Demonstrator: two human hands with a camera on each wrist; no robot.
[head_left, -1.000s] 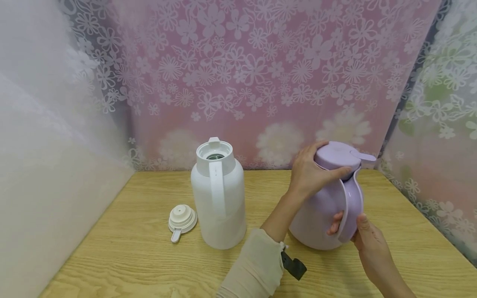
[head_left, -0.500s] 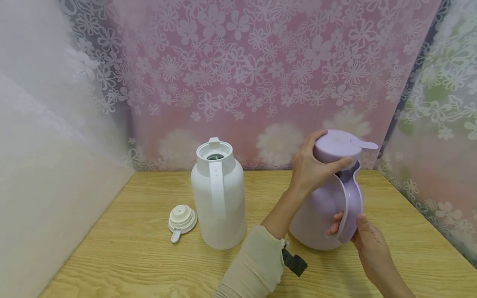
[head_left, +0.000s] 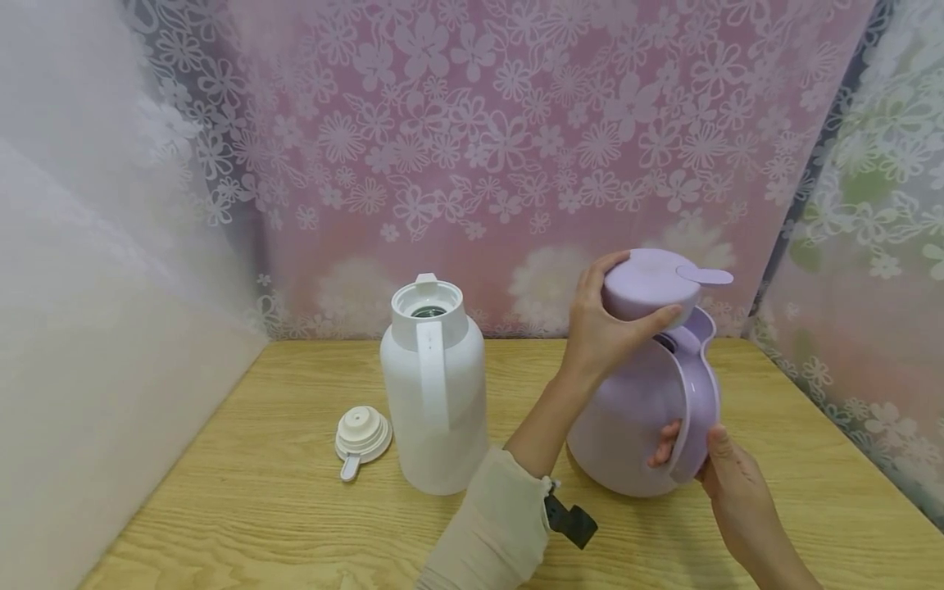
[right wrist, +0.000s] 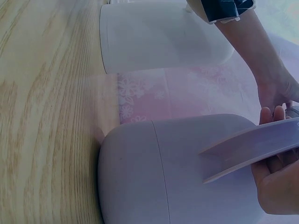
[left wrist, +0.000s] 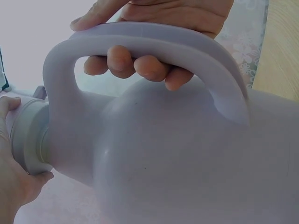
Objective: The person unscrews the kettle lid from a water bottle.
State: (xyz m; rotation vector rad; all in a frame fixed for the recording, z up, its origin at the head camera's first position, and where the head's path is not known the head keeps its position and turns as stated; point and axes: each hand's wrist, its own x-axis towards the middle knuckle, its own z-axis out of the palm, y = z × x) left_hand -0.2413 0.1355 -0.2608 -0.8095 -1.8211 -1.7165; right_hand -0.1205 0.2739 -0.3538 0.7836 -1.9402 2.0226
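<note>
On the right of the table stands a lilac thermos jug (head_left: 623,434). My right hand (head_left: 741,483) grips its handle (head_left: 699,401), fingers curled through the loop and thumb on the outer side; the right wrist view shows this grip too. Thumb and fingers of my left hand (head_left: 601,328) hold the round lilac lid (head_left: 649,279), whose flat tab points right. The lid is lifted over the jug's neck and set a little to the left, so part of the spout shows. In the left wrist view, the lid's pale plug (left wrist: 32,135) sits close to the neck.
Left of the lilac jug stands a white thermos jug (head_left: 435,410) with its top uncovered and handle facing me. A white stopper (head_left: 361,434) lies beside it on the wooden table (head_left: 258,508). Flower-patterned sheets (head_left: 472,147) enclose the back and sides.
My left hand has raised the lilac lid off the jug's neck, then shifted it slightly left, uncovering the spout. My right hand keeps its hold on the handle and the jug stays put.
</note>
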